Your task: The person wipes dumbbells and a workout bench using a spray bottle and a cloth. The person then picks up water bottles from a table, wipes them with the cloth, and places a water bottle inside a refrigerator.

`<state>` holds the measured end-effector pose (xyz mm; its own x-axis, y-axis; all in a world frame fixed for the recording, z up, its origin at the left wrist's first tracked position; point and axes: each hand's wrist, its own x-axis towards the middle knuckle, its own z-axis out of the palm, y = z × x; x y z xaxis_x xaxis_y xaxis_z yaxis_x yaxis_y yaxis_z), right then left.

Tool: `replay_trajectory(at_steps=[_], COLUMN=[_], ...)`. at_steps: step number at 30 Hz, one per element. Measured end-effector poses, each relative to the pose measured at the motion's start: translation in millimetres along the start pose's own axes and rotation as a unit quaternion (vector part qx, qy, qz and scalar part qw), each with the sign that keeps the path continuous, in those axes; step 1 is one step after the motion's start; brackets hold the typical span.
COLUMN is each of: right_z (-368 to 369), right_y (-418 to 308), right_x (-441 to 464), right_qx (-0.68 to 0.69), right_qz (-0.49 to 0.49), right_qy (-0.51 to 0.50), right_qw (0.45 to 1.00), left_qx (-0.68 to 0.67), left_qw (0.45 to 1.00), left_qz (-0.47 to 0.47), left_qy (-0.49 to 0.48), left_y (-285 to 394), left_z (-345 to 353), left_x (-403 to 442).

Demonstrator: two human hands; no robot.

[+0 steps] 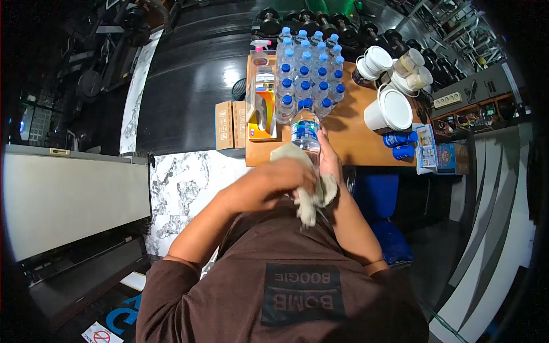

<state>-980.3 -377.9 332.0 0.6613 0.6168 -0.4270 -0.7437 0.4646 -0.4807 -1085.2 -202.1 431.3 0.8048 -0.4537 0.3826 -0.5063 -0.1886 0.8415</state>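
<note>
A clear plastic water bottle (pixel 305 130) with a blue cap and blue label is held in front of my chest, cap end pointing away from me. My right hand (pixel 329 157) grips its lower part from the right, thumb up along the side. My left hand (pixel 289 176), a little blurred, is closed on a pale cloth (pixel 290 153) against the bottle's lower end. The cloth's loose end hangs down below both hands. Just beyond stand several similar bottles (pixel 305 74) with blue caps, upright in close rows on the wooden table (pixel 357 150).
Left of the bottles are a spray bottle (pixel 259 56) with a pink trigger, a yellow-orange box (pixel 262 114) and cardboard boxes (pixel 230 127). White tubs (pixel 389 111) and blue cans (pixel 403 151) stand on the right. A blue chair (pixel 384 197) is below the table. Dumbbells (pixel 309 24) line the back.
</note>
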Motion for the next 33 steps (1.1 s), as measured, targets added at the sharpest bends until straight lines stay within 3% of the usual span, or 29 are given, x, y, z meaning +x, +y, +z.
replay_trajectory(at_steps=[1, 3, 5, 8, 9, 11, 15, 16, 18, 21, 25, 26, 29, 32, 33], right_z=[-6, 2, 7, 9, 21, 13, 9, 10, 16, 46, 44, 35, 32, 52, 56], right_y=[-4, 3, 4, -3, -11, -8, -14, -14, -14, -19, -14, -16, -11, -10, -9], right_x=[-1, -4, -6, -2, -10, -4, -2, -1, -4, -24, -24, -28, -24, -33, -36], right_qx=[0.069, 0.018, 0.030, -0.017, -0.120, -0.076, -0.165, -0.166, -0.023, -0.147, -0.183, -0.127, -0.049, -0.024, -0.030], right_qz=[0.089, 0.023, -0.021, -0.020, -0.075, -0.049, -0.089, -0.089, -0.009, -0.097, -0.087, 0.024, 0.076, 0.065, 0.054], right_qy=[-0.010, -0.123, -0.139, -0.039, -0.044, -0.017, -0.050, -0.053, -0.066, -0.120, -0.056, -0.045, -0.093, -0.113, -0.105], right_qw=[0.994, 0.992, 0.990, 0.999, 0.989, 0.996, 0.981, 0.981, 0.998, 0.977, 0.978, 0.991, 0.992, 0.991, 0.993], left_qx=[0.029, 0.109, 0.101, 0.064, 0.064, -0.027, -0.070, -0.096, -0.105, -0.107, -0.137, -0.139, -0.141, -0.111, -0.175], left_qw=[0.998, 0.986, 0.986, 0.995, 0.996, 1.000, 0.997, 0.995, 0.990, 0.967, 0.928, 0.919, 0.907, 0.922, 0.915], left_qz=[-0.016, -0.005, -0.016, 0.003, -0.004, 0.010, 0.007, -0.003, 0.003, 0.010, 0.031, 0.036, 0.049, 0.026, -0.003], left_qy=[0.055, 0.124, 0.135, 0.073, 0.057, 0.012, -0.020, 0.017, 0.091, 0.231, 0.346, 0.366, 0.393, 0.369, 0.363], left_y=[4, -15, -18, -12, -7, 5, 13, 13, 15, 4, -21, -24, -35, -47, -50], left_z=[-8, -15, -10, 6, 11, 15, 12, 8, -3, -10, -21, -25, -38, -47, -46], left_x=[4, 9, 8, 2, -2, -3, -5, -5, -2, -6, -12, -9, -1, 15, 20])
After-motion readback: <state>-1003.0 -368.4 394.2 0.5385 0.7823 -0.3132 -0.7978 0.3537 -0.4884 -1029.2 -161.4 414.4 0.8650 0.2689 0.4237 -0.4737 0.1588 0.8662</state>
